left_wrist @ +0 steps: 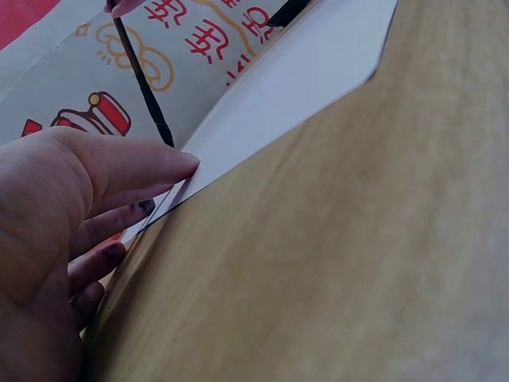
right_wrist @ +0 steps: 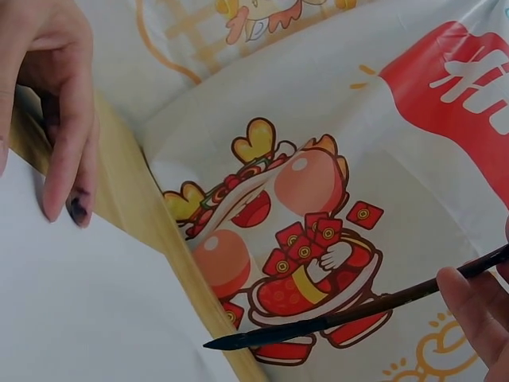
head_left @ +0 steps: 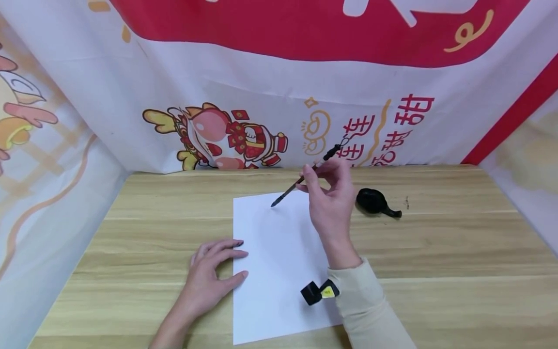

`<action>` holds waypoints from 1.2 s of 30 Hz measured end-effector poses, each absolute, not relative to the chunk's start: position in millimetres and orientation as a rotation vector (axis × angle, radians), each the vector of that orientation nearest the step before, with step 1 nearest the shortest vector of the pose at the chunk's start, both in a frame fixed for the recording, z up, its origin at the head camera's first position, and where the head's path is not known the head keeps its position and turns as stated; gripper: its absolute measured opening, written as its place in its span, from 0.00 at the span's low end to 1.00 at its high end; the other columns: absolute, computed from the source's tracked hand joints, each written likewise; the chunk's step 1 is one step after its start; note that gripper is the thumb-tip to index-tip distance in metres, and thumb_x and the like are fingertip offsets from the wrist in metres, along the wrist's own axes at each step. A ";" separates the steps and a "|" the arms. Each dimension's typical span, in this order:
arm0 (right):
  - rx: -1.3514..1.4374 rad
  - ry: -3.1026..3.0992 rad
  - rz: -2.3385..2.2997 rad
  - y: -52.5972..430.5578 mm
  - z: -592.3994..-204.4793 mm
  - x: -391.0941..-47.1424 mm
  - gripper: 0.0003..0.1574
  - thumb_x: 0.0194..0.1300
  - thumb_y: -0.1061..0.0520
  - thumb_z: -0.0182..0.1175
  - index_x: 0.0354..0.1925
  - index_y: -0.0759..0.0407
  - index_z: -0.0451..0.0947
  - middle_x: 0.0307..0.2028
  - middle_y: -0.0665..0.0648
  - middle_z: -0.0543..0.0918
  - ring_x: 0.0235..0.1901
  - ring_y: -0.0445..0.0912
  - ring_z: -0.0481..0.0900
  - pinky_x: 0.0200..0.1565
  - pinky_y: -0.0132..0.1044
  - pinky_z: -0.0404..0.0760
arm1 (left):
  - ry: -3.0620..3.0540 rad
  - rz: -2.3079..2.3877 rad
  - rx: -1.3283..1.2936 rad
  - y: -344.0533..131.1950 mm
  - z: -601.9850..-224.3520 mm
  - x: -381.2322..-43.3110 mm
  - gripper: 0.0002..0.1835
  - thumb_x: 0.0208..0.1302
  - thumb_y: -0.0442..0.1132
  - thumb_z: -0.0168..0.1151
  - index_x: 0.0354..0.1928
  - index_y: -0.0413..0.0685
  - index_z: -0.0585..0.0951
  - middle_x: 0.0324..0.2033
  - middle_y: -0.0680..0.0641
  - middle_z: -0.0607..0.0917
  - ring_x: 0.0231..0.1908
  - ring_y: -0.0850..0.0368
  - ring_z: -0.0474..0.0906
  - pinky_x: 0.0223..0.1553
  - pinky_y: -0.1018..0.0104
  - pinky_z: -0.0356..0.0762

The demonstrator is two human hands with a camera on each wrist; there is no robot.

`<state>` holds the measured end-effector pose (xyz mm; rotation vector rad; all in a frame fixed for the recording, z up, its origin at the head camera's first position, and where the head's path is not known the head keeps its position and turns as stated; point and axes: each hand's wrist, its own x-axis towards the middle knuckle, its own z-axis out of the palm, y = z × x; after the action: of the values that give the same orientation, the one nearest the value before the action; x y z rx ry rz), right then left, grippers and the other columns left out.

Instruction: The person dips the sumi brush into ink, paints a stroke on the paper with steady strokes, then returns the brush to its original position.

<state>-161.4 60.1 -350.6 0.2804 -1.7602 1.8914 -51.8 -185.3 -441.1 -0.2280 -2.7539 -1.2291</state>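
My right hand (head_left: 332, 206) pinches a writing brush (head_left: 289, 189) with a dark handle and dark, pointed bristles. The brush slants down to the left, its tip over the upper part of a white paper sheet (head_left: 270, 286). Whether the tip touches the paper, I cannot tell. My left hand (head_left: 209, 276) rests at the sheet's left edge, fingers spread and relaxed, with fingertips on the paper. Dark stains mark some left fingertips (right_wrist: 78, 208). In the left wrist view the thumb (left_wrist: 163, 161) lies along the sheet's border.
To the right of the sheet a glossy black, rounded object with a narrow neck (head_left: 372, 201) lies on the wooden table (head_left: 436, 247). A small dark smudge marks the wood beside it. Printed cloth (head_left: 253, 77) hangs behind the table. A black wrist camera (head_left: 311, 293) sits at the right sleeve.
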 end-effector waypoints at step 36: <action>0.294 -1.862 1.817 56.8 -357.6 -162.2 0.15 0.75 0.61 0.67 0.53 0.66 0.73 0.46 0.62 0.83 0.45 0.45 0.87 0.41 0.37 0.91 | -2.739 -1.225 -0.235 -185.5 -441.8 -51.0 0.21 0.55 0.40 0.83 0.51 0.65 0.90 0.66 0.57 0.85 0.66 0.49 0.71 0.68 0.40 0.53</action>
<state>-162.2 56.8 -357.6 0.2940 -1.8624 1.8175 -51.0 -185.5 -441.8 -0.2348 -2.7394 -1.2248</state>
